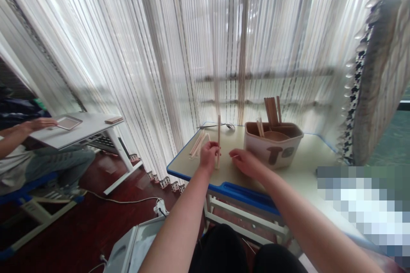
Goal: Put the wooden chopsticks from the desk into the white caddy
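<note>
My left hand [210, 153] is closed around a pair of wooden chopsticks [219, 126], which it holds upright over the desk [235, 172]. To the right of them is my right hand [245, 162], its fingers slightly bent and apart from the chopsticks, with nothing visible in it. More light wooden chopsticks [196, 145] lie loose on the desk, left of my left hand. Just beyond my right hand stands a white bin [285, 155] with brown lettering. Brown chopsticks [271, 111], a few paler sticks and a brown rounded item [277, 136] are in the bin.
A metal spoon [229, 126] lies near the desk's back edge, before striped curtains [198, 51]. At left, another person's hand [45, 123] touches a small tray [68, 123] on a white table [89, 126]. A power strip [160, 208] with a cable lies on the floor.
</note>
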Demonstrator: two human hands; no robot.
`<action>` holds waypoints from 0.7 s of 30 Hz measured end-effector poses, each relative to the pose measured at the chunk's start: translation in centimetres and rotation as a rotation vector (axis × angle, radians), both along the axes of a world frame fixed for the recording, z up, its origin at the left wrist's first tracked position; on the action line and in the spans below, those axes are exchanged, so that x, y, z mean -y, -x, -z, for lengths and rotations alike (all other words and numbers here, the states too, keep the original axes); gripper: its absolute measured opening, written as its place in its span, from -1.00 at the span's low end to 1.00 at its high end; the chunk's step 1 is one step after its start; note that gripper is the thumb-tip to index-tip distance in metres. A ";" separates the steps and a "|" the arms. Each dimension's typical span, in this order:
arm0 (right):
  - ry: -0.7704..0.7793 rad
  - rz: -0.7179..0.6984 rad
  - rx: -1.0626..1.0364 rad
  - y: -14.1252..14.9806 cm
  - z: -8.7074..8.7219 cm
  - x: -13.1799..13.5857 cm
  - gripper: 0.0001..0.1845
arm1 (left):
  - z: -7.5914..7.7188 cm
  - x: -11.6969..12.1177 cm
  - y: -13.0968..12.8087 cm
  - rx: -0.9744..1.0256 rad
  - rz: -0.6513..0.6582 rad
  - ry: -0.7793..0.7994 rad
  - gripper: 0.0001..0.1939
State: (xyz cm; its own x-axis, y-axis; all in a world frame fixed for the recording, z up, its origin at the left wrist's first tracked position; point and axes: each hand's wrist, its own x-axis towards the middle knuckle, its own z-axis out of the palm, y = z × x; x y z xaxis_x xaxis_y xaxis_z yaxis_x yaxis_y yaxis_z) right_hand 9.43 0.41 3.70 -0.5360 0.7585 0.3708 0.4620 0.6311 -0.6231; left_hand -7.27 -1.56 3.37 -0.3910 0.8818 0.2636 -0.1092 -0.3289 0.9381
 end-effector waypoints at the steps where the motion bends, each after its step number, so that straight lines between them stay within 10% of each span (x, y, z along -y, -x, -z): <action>1: -0.038 -0.002 -0.011 0.0 -0.1 0.2 -0.71 | -0.1 0.1 -0.1 0.031 0.042 0.010 -0.84; 21: -0.559 0.279 0.321 -0.6 -0.8 1.2 -0.61 | -0.3 1.2 -0.4 0.072 0.447 0.250 -0.77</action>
